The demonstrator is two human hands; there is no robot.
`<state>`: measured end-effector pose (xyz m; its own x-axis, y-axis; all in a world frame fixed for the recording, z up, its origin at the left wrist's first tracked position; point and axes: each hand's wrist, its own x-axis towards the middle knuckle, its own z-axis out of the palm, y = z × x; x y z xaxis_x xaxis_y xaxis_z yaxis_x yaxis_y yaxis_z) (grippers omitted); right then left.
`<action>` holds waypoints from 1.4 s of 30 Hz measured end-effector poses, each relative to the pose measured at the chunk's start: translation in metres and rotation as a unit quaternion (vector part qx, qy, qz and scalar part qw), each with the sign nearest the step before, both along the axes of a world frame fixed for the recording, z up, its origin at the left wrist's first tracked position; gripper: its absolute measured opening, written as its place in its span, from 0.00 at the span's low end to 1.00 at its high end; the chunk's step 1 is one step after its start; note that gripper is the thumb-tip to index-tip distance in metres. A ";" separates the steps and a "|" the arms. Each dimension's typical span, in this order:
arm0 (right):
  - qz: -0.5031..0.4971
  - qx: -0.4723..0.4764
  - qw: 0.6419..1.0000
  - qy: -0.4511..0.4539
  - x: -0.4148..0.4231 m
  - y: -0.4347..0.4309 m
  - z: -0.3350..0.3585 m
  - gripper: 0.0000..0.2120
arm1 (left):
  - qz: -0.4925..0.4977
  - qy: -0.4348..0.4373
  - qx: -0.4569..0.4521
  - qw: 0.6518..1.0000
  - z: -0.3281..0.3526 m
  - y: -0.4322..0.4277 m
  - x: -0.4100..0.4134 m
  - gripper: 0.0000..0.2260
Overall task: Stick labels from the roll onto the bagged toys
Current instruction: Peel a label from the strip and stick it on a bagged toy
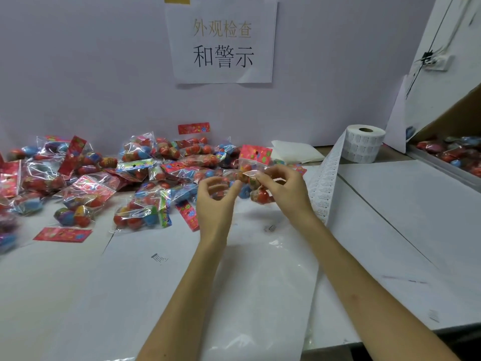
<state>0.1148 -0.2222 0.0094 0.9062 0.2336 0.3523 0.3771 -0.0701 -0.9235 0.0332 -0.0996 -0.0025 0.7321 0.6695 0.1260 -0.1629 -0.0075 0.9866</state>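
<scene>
Clear plastic bag of red-blue toy balls at centre: right hand pinches small white label against it, left hand fingers curl on its edge. Risk: unsupported film crumples, label creases. Strip from white label roll at 2 o'clock may snag the wrist.

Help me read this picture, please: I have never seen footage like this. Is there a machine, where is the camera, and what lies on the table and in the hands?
No machine here: a person works with two bare hands. The one picture comes from a camera worn on the person's head, looking forward and down, so the arms reach in from below. The left hand and the right hand together hold one clear bag of toys above the white table; the right hand pinches it near a small white patch, perhaps a label. On the table lie a pile of bagged toys, a roll of labels and its loose strip running toward the person. A printed sign hangs on the wall behind.
</scene>
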 end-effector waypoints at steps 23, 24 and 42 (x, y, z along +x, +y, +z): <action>0.151 0.004 0.983 0.107 0.003 -0.008 0.004 0.12 | -0.209 0.005 -0.122 0.970 0.002 -0.001 -0.002 0.13; 0.148 0.002 0.984 0.097 0.002 -0.007 0.004 0.12 | -0.213 0.008 -0.121 0.970 0.001 -0.001 -0.001 0.13; 0.113 0.018 0.992 0.048 0.001 -0.005 0.004 0.07 | -0.169 -0.016 -0.133 0.976 0.005 -0.004 -0.002 0.16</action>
<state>0.1160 -0.2277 0.0131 0.8617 0.4236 0.2794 0.2901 0.0406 -0.9561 0.0312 -0.1040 0.0024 0.9157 0.4019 0.0073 -0.1430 0.3086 0.9404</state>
